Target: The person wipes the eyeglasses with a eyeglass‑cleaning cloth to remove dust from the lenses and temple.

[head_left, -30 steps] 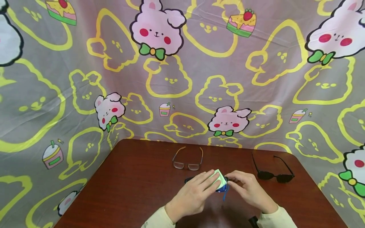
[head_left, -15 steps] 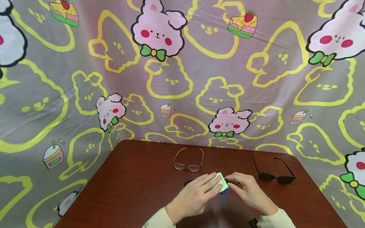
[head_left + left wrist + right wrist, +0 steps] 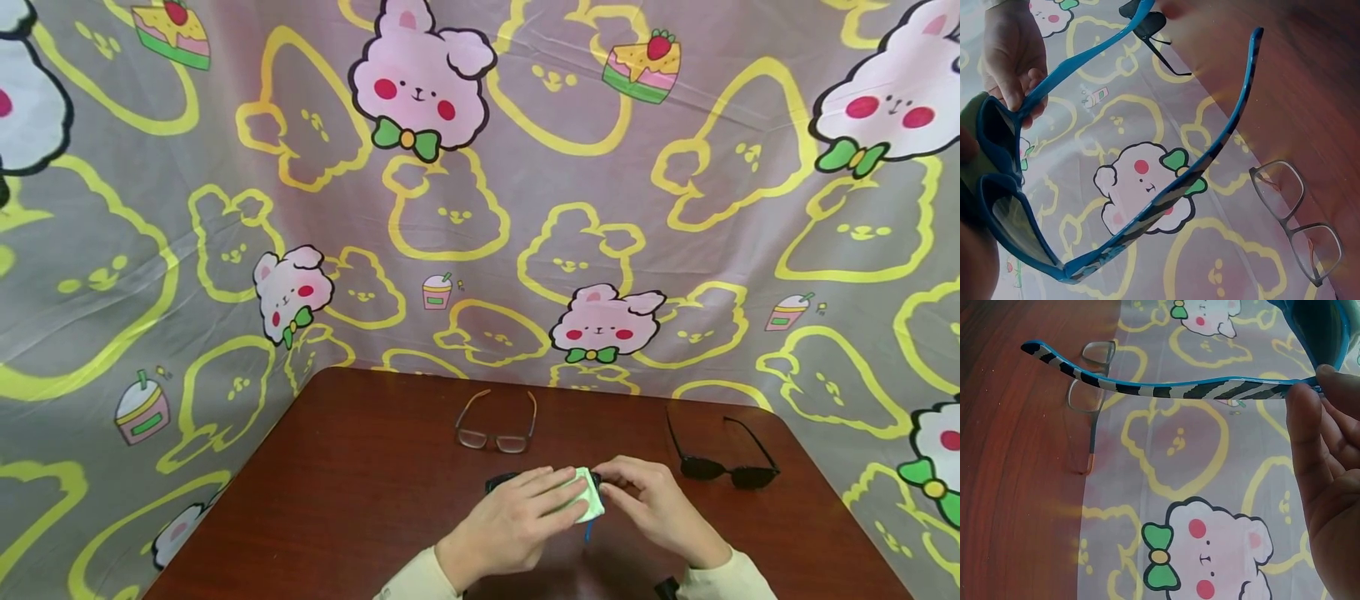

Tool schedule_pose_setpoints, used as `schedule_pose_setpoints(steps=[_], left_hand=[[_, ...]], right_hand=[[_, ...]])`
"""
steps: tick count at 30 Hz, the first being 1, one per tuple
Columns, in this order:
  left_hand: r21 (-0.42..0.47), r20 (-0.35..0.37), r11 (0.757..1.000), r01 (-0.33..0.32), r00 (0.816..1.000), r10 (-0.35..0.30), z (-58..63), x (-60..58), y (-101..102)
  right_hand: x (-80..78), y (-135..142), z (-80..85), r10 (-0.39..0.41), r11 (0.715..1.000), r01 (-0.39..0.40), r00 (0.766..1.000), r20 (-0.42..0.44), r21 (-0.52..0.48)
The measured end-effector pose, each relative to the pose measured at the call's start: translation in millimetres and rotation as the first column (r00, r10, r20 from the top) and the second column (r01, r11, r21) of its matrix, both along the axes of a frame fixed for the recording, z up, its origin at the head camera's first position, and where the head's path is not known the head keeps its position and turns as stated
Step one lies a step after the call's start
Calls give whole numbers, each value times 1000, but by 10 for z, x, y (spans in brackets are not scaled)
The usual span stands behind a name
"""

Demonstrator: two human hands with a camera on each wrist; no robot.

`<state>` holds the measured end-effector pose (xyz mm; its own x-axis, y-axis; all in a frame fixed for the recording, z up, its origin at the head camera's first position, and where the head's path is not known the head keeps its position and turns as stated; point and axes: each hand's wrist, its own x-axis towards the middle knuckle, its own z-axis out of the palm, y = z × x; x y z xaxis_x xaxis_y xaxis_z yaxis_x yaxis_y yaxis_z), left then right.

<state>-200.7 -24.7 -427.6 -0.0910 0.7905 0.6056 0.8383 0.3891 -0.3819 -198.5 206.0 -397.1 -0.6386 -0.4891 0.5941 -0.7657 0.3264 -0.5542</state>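
Blue-framed sunglasses (image 3: 1141,215), with black-and-white zebra stripes outside the temples, are held up between my hands with both temples unfolded. My right hand (image 3: 660,508) pinches them where one striped temple (image 3: 1166,392) meets the front, thumb against fingers in the right wrist view. A pale green cloth (image 3: 592,496) lies against the lens end nearest the right hand. My left hand (image 3: 517,521) holds this cloth against the front, its fingers spread over it in the head view. Most of the front hides behind the left hand there; its thumb is hard to make out.
Clear-lens eyeglasses (image 3: 493,442) lie unfolded on the brown table (image 3: 360,467), beyond the hands. Black sunglasses (image 3: 729,472) rest farther right, also unfolded. A patterned curtain (image 3: 465,183) closes off the back and sides.
The cloth has slid slightly right and nearer the person over the lens, with the left hand's fingers on it. The right hand keeps its pinch almost in place.
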Motion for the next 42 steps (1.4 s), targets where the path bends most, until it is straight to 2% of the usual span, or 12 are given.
schedule_pose_setpoints(steps=[5, 9, 14, 17, 21, 24, 28, 30, 33, 35, 37, 42], left_hand=[[54, 64, 998, 34, 997, -38, 13, 1, -35], [174, 138, 984, 30, 989, -54, 32, -32, -103], [350, 226, 935, -62, 974, -19, 28, -108, -213], [425, 312, 893, -150, 950, 11, -15, -139, -259], [476, 456, 836, -273, 890, 31, -73, -142, -290], [480, 563, 799, -363, 826, 37, -96, -133, -301], [464, 663, 765, -447, 748, 36, -100, -130, -315], [458, 693, 755, -470, 721, 28, -97, -133, -324], [461, 714, 746, -481, 700, 10, -102, -141, -335], [468, 714, 743, -478, 700, 0, -111, -149, -341], [476, 702, 742, -472, 712, 3, -124, -158, -342], [512, 627, 728, -456, 778, 47, -169, -177, -345]], right_hand=[[11, 2, -9, -35, 999, 35, 999, 17, -6], [7, 28, -29, -61, 998, 62, 998, 32, -23], [11, 63, -22, -83, 996, 84, 996, 20, -34], [21, 75, -16, -90, 995, 91, 996, 14, -35], [29, 84, -26, -91, 995, 91, 996, 2, -40], [2, 104, -72, -104, 994, 104, 995, -9, -42], [-99, 175, -207, -118, 992, 116, 992, -37, -52], [-148, 208, -265, -119, 991, 116, 991, -61, -59], [-184, 240, -304, -123, 991, 119, 990, -75, -61], [-181, 247, -294, -139, 989, 136, 988, -66, -51], [-165, 243, -271, -154, 988, 152, 986, -62, -41], [-70, 167, -145, -177, 983, 169, 977, -116, -71]])
